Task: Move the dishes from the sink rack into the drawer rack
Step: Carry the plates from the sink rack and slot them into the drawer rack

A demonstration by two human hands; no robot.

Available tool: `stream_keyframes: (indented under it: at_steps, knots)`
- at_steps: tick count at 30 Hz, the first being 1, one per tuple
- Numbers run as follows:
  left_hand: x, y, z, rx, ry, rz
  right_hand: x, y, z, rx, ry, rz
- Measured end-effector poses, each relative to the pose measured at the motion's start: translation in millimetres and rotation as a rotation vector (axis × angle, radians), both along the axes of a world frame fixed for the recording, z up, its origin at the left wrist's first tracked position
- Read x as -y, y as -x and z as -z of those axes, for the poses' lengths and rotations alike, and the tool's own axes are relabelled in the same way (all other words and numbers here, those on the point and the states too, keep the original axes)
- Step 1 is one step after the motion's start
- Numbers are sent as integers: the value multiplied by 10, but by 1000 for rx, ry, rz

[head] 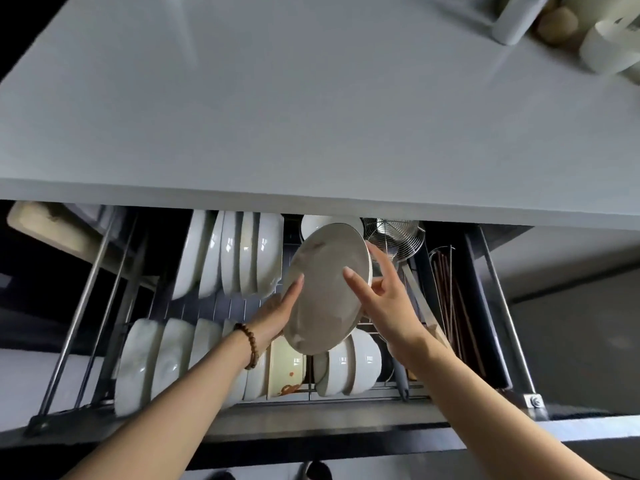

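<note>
A pale oval plate with faint markings is held tilted above the open drawer rack. My left hand, with a bead bracelet on the wrist, supports its lower left edge. My right hand grips the right rim, thumb across the plate's face. White plates stand on edge in the back row of the drawer. White bowls stand in the front row, and more bowls sit under the held plate. The sink rack is out of sight.
The grey countertop overhangs the drawer's back. A wire skimmer and brown chopsticks lie in the right part of the drawer. A wooden board sits at the far left. Cups stand on the counter's far right.
</note>
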State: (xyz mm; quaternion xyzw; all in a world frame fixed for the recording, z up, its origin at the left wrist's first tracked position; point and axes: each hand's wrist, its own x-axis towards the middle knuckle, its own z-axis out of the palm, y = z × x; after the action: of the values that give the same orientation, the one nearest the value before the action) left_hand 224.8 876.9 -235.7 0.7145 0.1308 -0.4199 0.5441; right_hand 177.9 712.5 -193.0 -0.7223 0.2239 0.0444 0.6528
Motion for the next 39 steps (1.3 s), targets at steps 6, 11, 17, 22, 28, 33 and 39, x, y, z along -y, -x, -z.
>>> stream_keyframes:
  at_steps: [6,11,17,22,28,33,39]
  knots:
    - [-2,-131,216,-73,4,-88,-98,-207,183,37,59,-47]
    - [55,-242,357,-61,75,-200,-126,-378,278,78,204,-77]
    - [47,-235,455,-70,195,-207,-334,-600,550,43,384,-103]
    - [39,-278,434,-90,227,-283,-442,-718,574,-35,476,-111]
    - [-164,-283,433,-131,246,-83,-519,-767,597,-95,517,-98]
    - [-334,-271,373,4,274,35,-583,-857,531,-116,515,-111]
    - [-400,-221,303,237,281,166,-610,-919,510,-144,487,-97]
